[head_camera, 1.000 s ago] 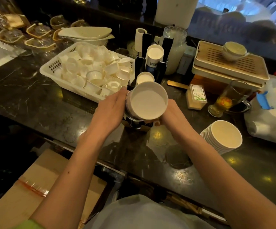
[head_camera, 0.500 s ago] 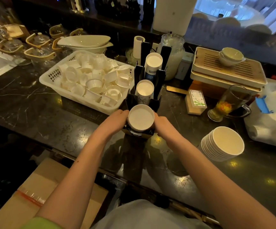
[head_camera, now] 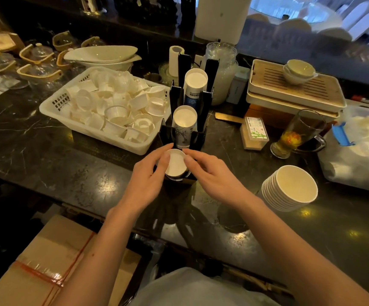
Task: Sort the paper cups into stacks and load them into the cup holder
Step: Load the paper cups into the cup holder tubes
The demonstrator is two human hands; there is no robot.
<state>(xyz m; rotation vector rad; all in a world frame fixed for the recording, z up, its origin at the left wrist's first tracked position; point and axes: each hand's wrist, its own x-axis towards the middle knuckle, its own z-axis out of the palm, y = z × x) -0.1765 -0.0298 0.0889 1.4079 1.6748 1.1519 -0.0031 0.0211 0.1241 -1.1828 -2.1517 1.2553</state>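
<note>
Basket (head_camera: 53,104) far left on the counter (head_camera: 46,173), white plastic, heaped with loose small white cups (head_camera: 117,112) lying every which way. That's your unsorted stock.

Centre: black cup holder (head_camera: 203,109) with three slots in a row running away from you. Back slot holds a tall printed stack (head_camera: 195,81), middle slot a shorter one (head_camera: 184,120), front slot the stack you're working (head_camera: 175,162), sunk low with only the top rim showing.

Your left hand (head_camera: 146,180) is loosely curled on the left side of that front stack, thumb on the rim. Your right hand (head_camera: 214,175) mirrors it, fingertips at the right edge. Neither is clamped; looks like a light steadying touch, fingers partly spread.

Handling guess: paper cups are light and thin-walled, so they dent if pinched mid-wall. Rolled rim is the stiff part; press or grip there. Nested stacks tend to bind, so push straight down, not skewed.

Right: another nested stack of wider cups (head_camera: 289,188) lies tilted on the counter, mouth toward you, well apart from the holder. Take it around the outside with both hands so it doesn't fan out.
</note>
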